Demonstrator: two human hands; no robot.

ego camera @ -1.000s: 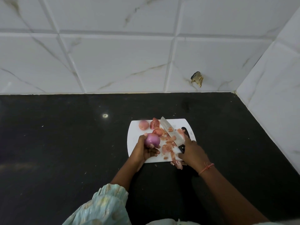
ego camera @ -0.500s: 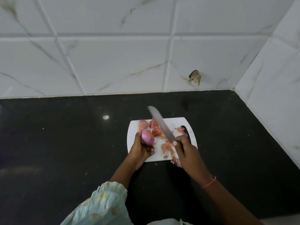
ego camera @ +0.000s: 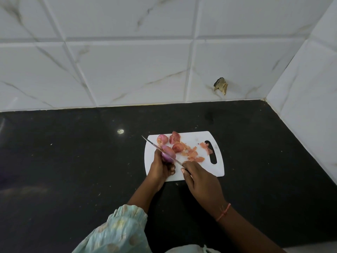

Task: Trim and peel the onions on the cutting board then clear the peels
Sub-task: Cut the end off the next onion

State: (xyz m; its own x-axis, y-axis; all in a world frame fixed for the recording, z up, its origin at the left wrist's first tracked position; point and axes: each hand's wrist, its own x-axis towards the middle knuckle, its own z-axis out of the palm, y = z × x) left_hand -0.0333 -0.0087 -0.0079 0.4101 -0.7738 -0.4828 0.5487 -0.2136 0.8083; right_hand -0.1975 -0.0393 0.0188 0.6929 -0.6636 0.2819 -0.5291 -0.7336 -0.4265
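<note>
My left hand (ego camera: 160,167) grips a purple peeled onion (ego camera: 168,154) over the left part of the white cutting board (ego camera: 200,170). A knife (ego camera: 156,146) is held in my right hand (ego camera: 200,179), its thin blade lying across the onion and pointing up-left past the board's edge. Three more onions sit at the board's far edge: one (ego camera: 162,139) at the left, one (ego camera: 174,137) beside it, one (ego camera: 177,147) just below. Pinkish peels (ego camera: 194,155) lie scattered over the middle of the board.
The board lies on a black stone counter (ego camera: 73,161) that meets white marble-look wall tiles (ego camera: 127,70) at the back and right. A chipped hole (ego camera: 221,85) marks the back wall. The board's handle slot (ego camera: 212,152) faces right.
The knife swung from lying on the board to raised, then down across the onion in my left hand. The onion stayed gripped.
</note>
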